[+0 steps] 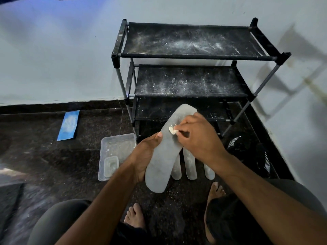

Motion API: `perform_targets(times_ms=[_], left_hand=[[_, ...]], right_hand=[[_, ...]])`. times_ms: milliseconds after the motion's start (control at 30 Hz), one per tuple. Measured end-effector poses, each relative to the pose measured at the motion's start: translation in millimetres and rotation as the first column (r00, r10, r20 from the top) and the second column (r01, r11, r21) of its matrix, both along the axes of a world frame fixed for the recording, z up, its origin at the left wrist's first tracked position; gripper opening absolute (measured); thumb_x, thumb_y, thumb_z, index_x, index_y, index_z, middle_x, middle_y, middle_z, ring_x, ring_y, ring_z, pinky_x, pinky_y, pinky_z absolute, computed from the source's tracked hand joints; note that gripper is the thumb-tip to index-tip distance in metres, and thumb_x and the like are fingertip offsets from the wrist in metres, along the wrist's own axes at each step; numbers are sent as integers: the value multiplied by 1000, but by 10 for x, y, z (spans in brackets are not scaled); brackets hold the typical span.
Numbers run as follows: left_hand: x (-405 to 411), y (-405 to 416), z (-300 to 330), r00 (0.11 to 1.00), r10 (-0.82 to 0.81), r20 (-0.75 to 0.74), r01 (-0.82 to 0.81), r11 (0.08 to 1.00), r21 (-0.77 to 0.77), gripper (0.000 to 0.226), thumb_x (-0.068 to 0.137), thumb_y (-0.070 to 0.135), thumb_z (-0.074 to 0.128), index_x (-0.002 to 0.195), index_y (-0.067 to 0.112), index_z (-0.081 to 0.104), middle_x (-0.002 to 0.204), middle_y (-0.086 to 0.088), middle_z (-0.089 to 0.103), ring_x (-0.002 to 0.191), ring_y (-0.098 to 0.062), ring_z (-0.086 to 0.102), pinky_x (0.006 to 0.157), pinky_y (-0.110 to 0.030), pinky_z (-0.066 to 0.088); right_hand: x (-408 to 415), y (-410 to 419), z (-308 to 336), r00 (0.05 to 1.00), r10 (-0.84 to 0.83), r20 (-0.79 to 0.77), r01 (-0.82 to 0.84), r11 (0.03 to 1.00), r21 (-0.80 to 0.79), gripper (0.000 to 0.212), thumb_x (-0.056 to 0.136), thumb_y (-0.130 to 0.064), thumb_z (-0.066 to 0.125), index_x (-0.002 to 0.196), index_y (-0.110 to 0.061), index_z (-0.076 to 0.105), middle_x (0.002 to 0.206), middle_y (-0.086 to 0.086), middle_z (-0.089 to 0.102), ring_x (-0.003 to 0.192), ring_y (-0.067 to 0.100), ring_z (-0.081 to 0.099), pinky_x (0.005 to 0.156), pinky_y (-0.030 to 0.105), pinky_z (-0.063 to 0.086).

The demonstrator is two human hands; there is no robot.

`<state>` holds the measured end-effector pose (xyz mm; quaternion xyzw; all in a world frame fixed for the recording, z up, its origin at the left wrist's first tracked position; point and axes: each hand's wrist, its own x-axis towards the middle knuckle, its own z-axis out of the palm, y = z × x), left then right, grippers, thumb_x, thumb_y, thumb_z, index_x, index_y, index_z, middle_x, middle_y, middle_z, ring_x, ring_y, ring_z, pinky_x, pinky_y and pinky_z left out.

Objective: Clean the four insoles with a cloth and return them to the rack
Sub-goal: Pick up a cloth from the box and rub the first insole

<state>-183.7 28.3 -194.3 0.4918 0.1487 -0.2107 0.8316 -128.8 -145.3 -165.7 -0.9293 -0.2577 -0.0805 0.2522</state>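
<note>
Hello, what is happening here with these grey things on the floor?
A person is cleaning insoles. The left hand holds one insole up from below, and the right hand rubs a small white cloth on its upper part. Three more insoles lie on the dark floor underneath. The black rack behind is dusty and holds none of them yet. A plastic tray sits to the left.

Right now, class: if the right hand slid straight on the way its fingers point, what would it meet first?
Probably the thumb of the left hand, gripping the insole; the right hand and its cloth point leftward across it.
</note>
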Motion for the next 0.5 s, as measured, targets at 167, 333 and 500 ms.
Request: perform_targets(times_ms=[167,333,500], left_hand=[[2,-47,39,1000,21,-14,-21,1000,-9,34,108,30,43,117,6,65,90,-12,70,73,-22,66,61,-34,58],[-8,-7,11,999,-18,46,15,998,59,35,107,31,44,124,10,67,107,-15,72,86,-25,70,70,-36,60],[-16,-45,36,995,-24,96,14,995,98,32,105,31,46,114,11,70,101,-12,73,83,-21,69,70,-33,59]], right_hand=[[-185,161,-71,952,248,-179,-247,969,29,18,88,-29,67,99,-20,78,85,-8,60,86,5,41,73,26,39],[53,15,-16,996,-80,-27,83,989,123,20,88,-23,67,106,-22,75,90,-11,62,91,5,44,79,24,44],[-76,128,-45,975,169,-145,-174,985,-21,19,88,-27,64,101,-23,77,89,-11,59,90,4,42,77,27,44]])
